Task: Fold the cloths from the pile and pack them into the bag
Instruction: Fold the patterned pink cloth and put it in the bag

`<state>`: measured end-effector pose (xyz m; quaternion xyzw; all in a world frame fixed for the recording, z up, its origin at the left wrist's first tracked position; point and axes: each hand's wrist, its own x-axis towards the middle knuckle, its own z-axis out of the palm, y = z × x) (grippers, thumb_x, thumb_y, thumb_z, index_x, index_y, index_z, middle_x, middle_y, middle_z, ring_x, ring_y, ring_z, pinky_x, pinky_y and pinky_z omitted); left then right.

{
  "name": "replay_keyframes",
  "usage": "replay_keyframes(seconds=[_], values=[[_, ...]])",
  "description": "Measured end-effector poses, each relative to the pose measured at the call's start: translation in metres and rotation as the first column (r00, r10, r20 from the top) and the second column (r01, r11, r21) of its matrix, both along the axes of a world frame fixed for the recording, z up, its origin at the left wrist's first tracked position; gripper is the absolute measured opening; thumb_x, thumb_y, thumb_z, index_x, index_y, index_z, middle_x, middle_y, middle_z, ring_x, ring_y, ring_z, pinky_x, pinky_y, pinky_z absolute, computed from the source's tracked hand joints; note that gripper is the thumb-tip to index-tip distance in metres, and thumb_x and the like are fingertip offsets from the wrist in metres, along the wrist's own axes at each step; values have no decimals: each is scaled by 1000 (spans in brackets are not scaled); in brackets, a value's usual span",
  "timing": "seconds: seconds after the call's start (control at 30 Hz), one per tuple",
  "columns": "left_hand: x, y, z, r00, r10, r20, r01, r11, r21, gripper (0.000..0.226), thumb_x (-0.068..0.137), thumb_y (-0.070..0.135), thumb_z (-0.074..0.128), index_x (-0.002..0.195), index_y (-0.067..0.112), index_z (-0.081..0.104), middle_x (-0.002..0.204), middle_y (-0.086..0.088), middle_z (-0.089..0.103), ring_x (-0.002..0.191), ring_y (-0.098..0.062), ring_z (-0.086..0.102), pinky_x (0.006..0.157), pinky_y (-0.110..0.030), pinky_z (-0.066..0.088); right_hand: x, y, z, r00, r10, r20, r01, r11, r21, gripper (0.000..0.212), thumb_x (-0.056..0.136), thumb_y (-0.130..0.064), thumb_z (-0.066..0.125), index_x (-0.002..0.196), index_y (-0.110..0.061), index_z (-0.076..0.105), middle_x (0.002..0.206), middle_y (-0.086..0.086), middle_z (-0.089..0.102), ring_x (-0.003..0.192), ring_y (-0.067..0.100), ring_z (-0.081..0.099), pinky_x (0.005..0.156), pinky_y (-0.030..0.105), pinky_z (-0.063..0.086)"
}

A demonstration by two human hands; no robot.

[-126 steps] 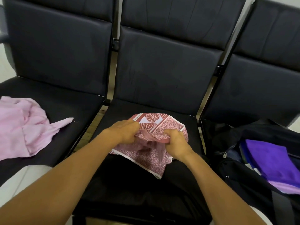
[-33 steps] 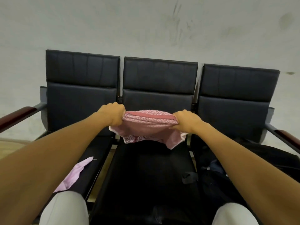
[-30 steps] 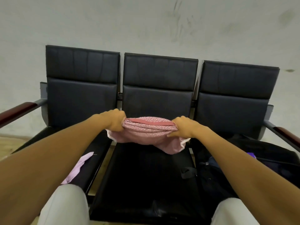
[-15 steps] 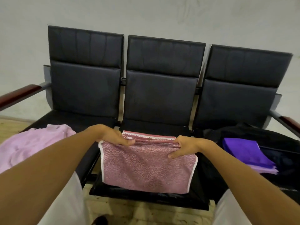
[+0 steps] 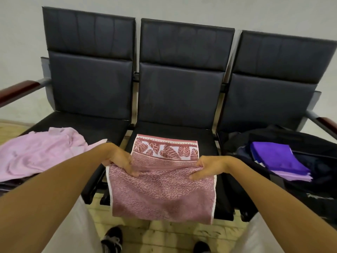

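Observation:
A pink-red patterned towel [image 5: 162, 194] lies on the middle seat, its leaf-printed end spread flat and its near part draped over the seat's front edge. My left hand [image 5: 120, 161] pinches the towel along its left side. My right hand [image 5: 206, 167] pinches it on the right side at the same height. A crumpled light pink cloth [image 5: 36, 152] sits on the left seat. An open black bag [image 5: 310, 179] rests on the right seat, with folded purple cloths [image 5: 275, 159] stacked inside.
Three black padded seats [image 5: 180, 99] are joined in a row against a pale wall, with wooden armrests [image 5: 18, 90] at both ends. My legs and dark shoes [image 5: 112, 238] stand on the pale tiled floor in front of the middle seat.
The towel was stretched in the air between both hands, then laid onto the middle seat. Its far end now shows the leaf border, and the near part hangs lower over the seat edge.

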<state>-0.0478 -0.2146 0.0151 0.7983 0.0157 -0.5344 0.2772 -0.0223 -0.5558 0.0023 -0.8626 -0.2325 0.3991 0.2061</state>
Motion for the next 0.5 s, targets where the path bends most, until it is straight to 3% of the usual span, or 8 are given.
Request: replay_keyframes(seconds=[0.13, 0.23, 0.3, 0.37, 0.43, 0.5], values=[[-3, -3, -5, 999, 14, -38, -16, 999, -35, 34, 89, 39, 65, 110, 12, 68, 116, -12, 69, 103, -25, 67, 99, -41, 50, -4, 3, -2, 997, -13, -81, 17, 999, 52, 71, 76, -62, 75, 136, -27, 58, 137, -13, 60, 129, 9, 53, 117, 40, 36], [-2, -3, -8, 990, 135, 35, -131, 986, -105, 36, 94, 44, 55, 112, 15, 66, 115, -11, 69, 106, -27, 67, 99, -42, 50, -5, 7, 2, 998, -64, -7, 64, 996, 59, 77, 83, -54, 72, 143, -11, 49, 151, 2, 47, 139, 21, 42, 120, 39, 30], [-1, -1, -13, 978, 180, 104, -165, 976, -141, 34, 94, 44, 54, 112, 18, 66, 114, -7, 70, 105, -23, 67, 94, -38, 53, -5, 10, 4, 994, -105, 36, 103, 994, 40, 89, 82, -65, 67, 148, -12, 41, 155, 1, 39, 142, 22, 37, 119, 38, 29], [-1, 1, -17, 961, 187, 203, -159, 976, -147, 28, 95, 43, 54, 106, 21, 68, 108, -1, 71, 102, -18, 67, 88, -31, 54, -1, 11, -3, 989, -135, 56, 129, 988, 90, 97, 74, -80, 62, 139, -8, 51, 144, 11, 52, 132, 32, 50, 114, 51, 38], [1, 3, -20, 934, 181, 309, -144, 980, -139, 25, 96, 41, 54, 94, 22, 70, 99, 2, 72, 95, -14, 68, 81, -26, 53, 11, 5, -20, 982, -171, 77, 160, 978, 134, 95, 73, -85, 58, 110, 3, 57, 114, 27, 61, 107, 42, 61, 101, 61, 45], [5, 6, -22, 900, 190, 392, -145, 979, -142, 24, 96, 38, 55, 87, 21, 70, 91, 2, 71, 85, -12, 68, 74, -22, 51, 9, 8, -18, 974, -211, 77, 196, 967, 165, 74, 80, -78, 57, 102, -7, 62, 102, 24, 62, 96, 33, 64, 97, 48, 52]])
